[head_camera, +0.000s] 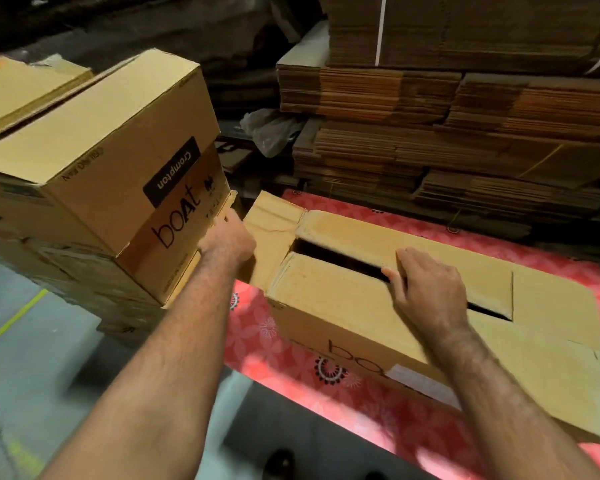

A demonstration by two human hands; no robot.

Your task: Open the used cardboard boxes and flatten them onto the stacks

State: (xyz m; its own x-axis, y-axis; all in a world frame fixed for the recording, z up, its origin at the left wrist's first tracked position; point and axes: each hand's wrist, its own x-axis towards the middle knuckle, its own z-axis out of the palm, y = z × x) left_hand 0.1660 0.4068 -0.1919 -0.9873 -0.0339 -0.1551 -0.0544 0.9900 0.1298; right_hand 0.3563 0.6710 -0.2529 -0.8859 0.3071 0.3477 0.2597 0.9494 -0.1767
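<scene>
A long cardboard box (343,306) lay on a desk (257,341) covered with a red flowered cloth, reaching from the desk's left edge toward its right side. "boAt" lettering showed on the box's near wall. Its two long top flaps were parted, with a dark slot between them.

The right hand (426,289) rested on top of the box at that slot, fingers curled over the edge of the far flap (395,244) and the thumb reaching down into the gap, so it gripped the flap's edge. The left hand (229,237) was at the box's left end, beside the raised end flap (271,216); its fingers were bent around a cardboard edge there, though motion blur made it impossible to tell whether that edge belonged to the end flap or to the neighbouring box.

Just off the desk's left edge stood a pile of unopened boxes (94,140), the upper one printed "Crompton" and the one beneath it "boAt". Beyond the desk's far edge rose tall stacks of flattened cardboard (465,116), some bound with white straps. A crumpled clear plastic bag (271,129) sat between the boxes and those stacks. A grey floor (32,358) with a yellow line lay at the lower left.
</scene>
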